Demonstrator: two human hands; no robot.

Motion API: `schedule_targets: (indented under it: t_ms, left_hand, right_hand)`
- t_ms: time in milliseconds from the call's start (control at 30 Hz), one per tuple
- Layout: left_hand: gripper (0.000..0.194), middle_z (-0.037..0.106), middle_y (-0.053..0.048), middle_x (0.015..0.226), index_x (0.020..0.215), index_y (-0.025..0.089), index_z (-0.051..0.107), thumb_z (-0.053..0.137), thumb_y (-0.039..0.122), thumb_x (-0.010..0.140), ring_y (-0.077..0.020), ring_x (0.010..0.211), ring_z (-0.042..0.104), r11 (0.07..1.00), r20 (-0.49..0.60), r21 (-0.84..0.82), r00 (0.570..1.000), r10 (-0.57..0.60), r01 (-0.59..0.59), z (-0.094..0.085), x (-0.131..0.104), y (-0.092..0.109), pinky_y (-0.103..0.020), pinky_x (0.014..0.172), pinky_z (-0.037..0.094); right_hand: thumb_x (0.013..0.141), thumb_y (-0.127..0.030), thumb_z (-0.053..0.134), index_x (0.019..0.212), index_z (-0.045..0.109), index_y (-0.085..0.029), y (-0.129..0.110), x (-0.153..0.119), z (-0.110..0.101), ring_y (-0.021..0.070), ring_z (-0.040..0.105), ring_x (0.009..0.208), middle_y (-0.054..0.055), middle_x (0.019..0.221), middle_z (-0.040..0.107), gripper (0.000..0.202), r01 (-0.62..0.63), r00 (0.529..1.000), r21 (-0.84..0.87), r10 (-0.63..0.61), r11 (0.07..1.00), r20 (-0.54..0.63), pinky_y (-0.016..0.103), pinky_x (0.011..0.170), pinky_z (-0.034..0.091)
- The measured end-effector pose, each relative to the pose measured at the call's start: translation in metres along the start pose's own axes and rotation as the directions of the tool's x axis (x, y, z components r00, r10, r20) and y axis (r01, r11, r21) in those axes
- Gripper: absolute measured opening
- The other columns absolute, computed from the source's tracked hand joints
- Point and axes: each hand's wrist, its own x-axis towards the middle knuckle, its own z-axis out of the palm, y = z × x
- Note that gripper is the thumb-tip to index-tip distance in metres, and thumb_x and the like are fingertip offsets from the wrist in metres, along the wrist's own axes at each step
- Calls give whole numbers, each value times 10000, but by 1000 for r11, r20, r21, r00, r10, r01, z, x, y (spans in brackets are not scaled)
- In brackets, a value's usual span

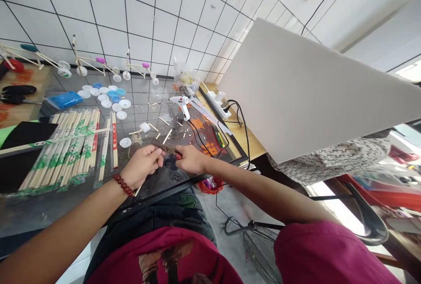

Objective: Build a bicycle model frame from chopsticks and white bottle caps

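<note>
My right hand [191,159] is closed around the red handles of a pair of pliers [166,148]. Their dark jaws point left, towards the fingertips of my left hand [144,164]. That hand is pinched shut on a thin wooden chopstick [138,190], whose end shows below the wrist; the part between the fingers is hidden. Just beyond the hands, cut stick pieces [167,136] lie on the dark glossy table. A white bottle cap [125,142] and a small white piece joined to sticks [144,127] are near my left hand.
Packs of wrapped chopsticks [66,152] cover the left side. Behind them lie white and blue caps [105,95] and a blue packet [66,99]. Small stick-built tricycles [141,66] line the wall. A glue gun [182,106], its cable and a power strip [219,104] are at right.
</note>
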Motion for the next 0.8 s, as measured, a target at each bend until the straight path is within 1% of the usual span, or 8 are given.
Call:
schedule_targets:
  t_ms: [267,433,500,567,633,667,733,800]
  left_hand:
    - [257,580,4,559,813,114,650,818,308,796,-23,398,295,987,22,-128,995,-98,100,3,0,2,-146,398,183]
    - [320,569,8,562,805,126,668,870,364,733,-22,401,284,973,164,-187,981,-108,138,0,-6,7,-148,398,155]
    - [363,550,23,559,798,142,668,895,406,695,-25,407,274,980,173,-185,984,-36,68,-3,-10,14,-158,403,149]
    - [390,545,30,571,794,155,678,921,429,659,-42,436,316,988,73,-119,991,110,-101,-7,-12,21,-172,416,181]
    - [388,571,24,608,823,162,720,933,432,641,-74,504,409,961,-49,42,960,275,-273,-9,-14,27,-187,456,267]
    - [384,575,27,616,850,166,749,931,432,641,-89,539,442,936,-82,142,938,337,-323,-10,-15,28,-196,487,310]
    - [380,550,42,597,917,177,801,913,433,659,-105,566,453,880,-78,320,916,394,-351,-10,-17,28,-214,537,355]
    - [335,516,47,561,899,184,825,892,433,685,-114,560,440,835,-22,425,918,397,-350,-9,-18,26,-229,546,357]
  right_hand:
    - [897,-252,617,998,674,-198,1,4,2,214,679,858,71,971,777,128,-5,1000,-107,5,994,5,278,684,376]
    - [939,-315,591,1097,666,-212,13,0,2,259,722,912,98,1038,796,203,-64,993,-217,40,974,-111,300,695,381]
    - [953,-333,572,1130,658,-219,21,-6,-1,276,730,926,107,1058,797,227,-98,987,-253,61,962,-149,308,699,390]
    - [956,-340,576,1136,659,-224,26,-13,-5,287,735,928,111,1051,797,230,-112,987,-282,74,953,-142,313,708,400]
    - [948,-336,594,1122,667,-223,27,-21,-11,293,738,912,114,1032,795,220,-91,993,-312,61,946,-103,318,713,407]
    - [939,-329,604,1115,672,-219,26,-25,-13,295,738,902,119,1024,794,218,-63,996,-330,40,942,-77,321,712,408]
    - [911,-310,630,1116,682,-208,18,-32,-17,303,735,887,133,1013,791,236,17,1000,-370,-25,929,-16,327,705,405]
    - [889,-309,644,1133,688,-194,8,-37,-21,315,728,876,152,1005,785,274,102,995,-410,-95,906,38,332,689,392]
